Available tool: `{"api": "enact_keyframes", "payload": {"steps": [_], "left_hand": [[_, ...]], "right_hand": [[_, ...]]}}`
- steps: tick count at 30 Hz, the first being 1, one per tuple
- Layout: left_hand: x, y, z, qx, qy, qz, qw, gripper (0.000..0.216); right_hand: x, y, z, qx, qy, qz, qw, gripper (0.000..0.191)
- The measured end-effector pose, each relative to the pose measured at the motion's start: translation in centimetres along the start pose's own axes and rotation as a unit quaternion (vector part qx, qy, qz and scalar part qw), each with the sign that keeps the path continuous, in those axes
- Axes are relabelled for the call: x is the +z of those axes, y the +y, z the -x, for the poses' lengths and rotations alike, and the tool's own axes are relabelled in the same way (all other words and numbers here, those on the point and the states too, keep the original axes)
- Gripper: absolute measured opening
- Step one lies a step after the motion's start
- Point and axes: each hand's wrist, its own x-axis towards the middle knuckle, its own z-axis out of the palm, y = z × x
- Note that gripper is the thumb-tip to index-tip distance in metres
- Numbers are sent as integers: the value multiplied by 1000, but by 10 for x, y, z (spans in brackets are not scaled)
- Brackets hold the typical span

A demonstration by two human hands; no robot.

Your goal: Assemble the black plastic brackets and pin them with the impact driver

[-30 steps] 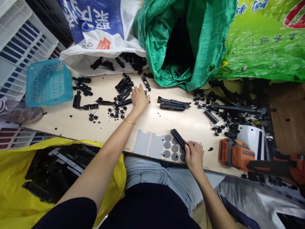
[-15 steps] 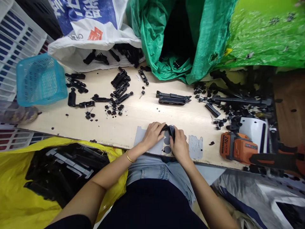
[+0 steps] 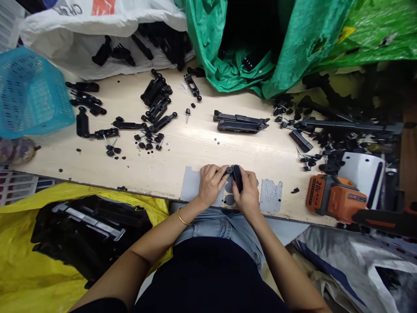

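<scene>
At the table's front edge, my left hand (image 3: 210,184) is closed in a pinch on a small black plastic part with a round end (image 3: 229,170). Beside it, my right hand (image 3: 248,193) grips a longer black plastic arm (image 3: 237,177), its rounded top pointing away from me. The two black pieces are side by side, and I cannot tell whether they are joined. Under my hands lies a sheet of round grey stickers (image 3: 230,200), partly covered by them. A plain grey sheet (image 3: 190,184) shows left of my left hand.
Folded black brackets (image 3: 243,122) lie mid-table. Black jointed arms (image 3: 156,98) and knob screws (image 3: 150,140) are at left, near a blue basket (image 3: 35,93). An orange cordless tool (image 3: 339,195) and black parts crowd the right. A green sack (image 3: 205,48) stands behind.
The camera view has shifted closer and downward. Between my hands, the longer black arm has turned, so its dark face with a rounded end now shows. Both hands keep their hold.
</scene>
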Motion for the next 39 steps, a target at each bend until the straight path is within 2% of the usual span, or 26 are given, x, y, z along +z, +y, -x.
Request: {"api": "enact_keyframes", "payload": {"steps": [6,11,16,20,25,29,34,39], "left_hand": [[1,1,2,-18,13,7,1000,28],[3,0,0,5,15,-13,1000,25],[-2,-10,-11,57,-42,-1,997,25],[-5,-13,-21,82,-97,33,991,25],[-1,-16,-32,86,-122,37,988,27],[2,-20,-36,145,-152,73,975,24],[7,-10,-24,51,-72,52,995,26],[5,-4,-30,55,-107,43,992,20]], "right_hand": [[-2,0,0,3,14,-20,1000,52],[-3,1,0,-20,-6,-6,1000,59],[-3,2,-1,-35,-20,-12,999,64],[-4,1,-3,-16,-43,-3,999,63],[-4,-1,-3,-5,-48,-15,999,64],[-4,-1,-1,-16,-40,-12,999,65],[-5,-1,-1,-12,-48,-3,999,65],[-2,-2,2,-7,-41,-6,999,67]]}}
